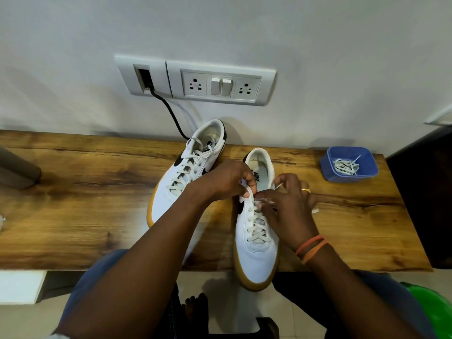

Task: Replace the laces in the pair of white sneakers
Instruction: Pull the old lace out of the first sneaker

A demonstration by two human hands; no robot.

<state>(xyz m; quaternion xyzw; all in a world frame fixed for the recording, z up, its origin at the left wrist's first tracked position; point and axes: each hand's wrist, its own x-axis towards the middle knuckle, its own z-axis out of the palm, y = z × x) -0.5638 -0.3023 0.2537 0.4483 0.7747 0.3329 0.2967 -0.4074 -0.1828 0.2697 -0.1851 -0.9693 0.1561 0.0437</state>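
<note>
Left hand [223,178] and right hand [286,201] both reach forward, fingers curled, pinching.

**Two white sneakers and a tub of laces**

A white leather sneaker with a black swoosh and gum-yellow sole [182,177] lay at frame centre, fully laced, heel toward the wall. Just right of it stood its matching white sneaker [256,243], toe overhanging the bench edge at lower centre, cream laces [256,222] crossed up most eyelets. At right, loose white laces [346,165] lay tangled in a blue tub.
</note>
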